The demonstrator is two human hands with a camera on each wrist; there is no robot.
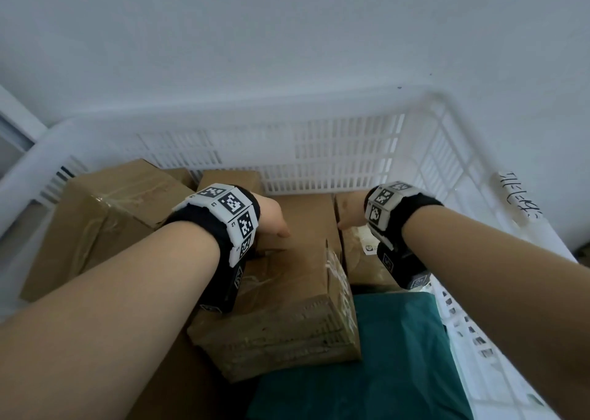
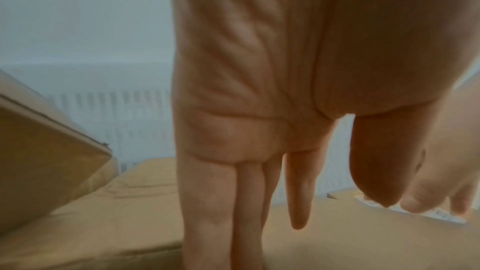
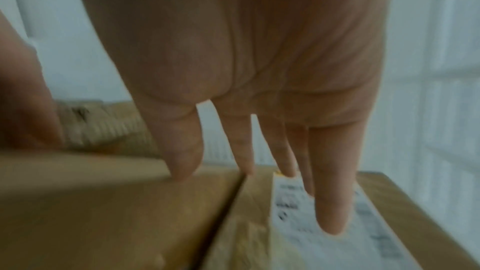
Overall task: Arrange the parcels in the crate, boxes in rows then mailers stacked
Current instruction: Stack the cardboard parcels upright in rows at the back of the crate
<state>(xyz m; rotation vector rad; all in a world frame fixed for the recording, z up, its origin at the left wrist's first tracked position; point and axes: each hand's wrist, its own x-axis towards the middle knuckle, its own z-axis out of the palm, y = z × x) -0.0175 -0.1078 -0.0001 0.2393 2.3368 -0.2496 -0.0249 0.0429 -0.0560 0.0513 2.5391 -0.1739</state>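
1. A white slatted crate (image 1: 335, 151) fills the head view; several brown cardboard boxes lie inside it.
2. The left hand (image 1: 271, 216) sits at frame centre, fingers straight and together, reaching down over the far part of the middle box (image 1: 287, 292); its thumb rests on that box's top.
3. In the left wrist view the left hand's fingers (image 2: 207, 202) point straight down along the cardboard.
4. The right hand (image 1: 351, 212), right of centre, is spread and relaxed, gripping nothing, over the right box (image 1: 360, 260), just beside the middle box.
5. In the right wrist view its fingertips (image 3: 332, 219) touch a white label (image 3: 324, 243) on that box.
6. A tilted large box (image 1: 95, 228) stands at left.
7. A dark green mailer (image 1: 383, 371) lies at lower right, under the middle box's near corner.
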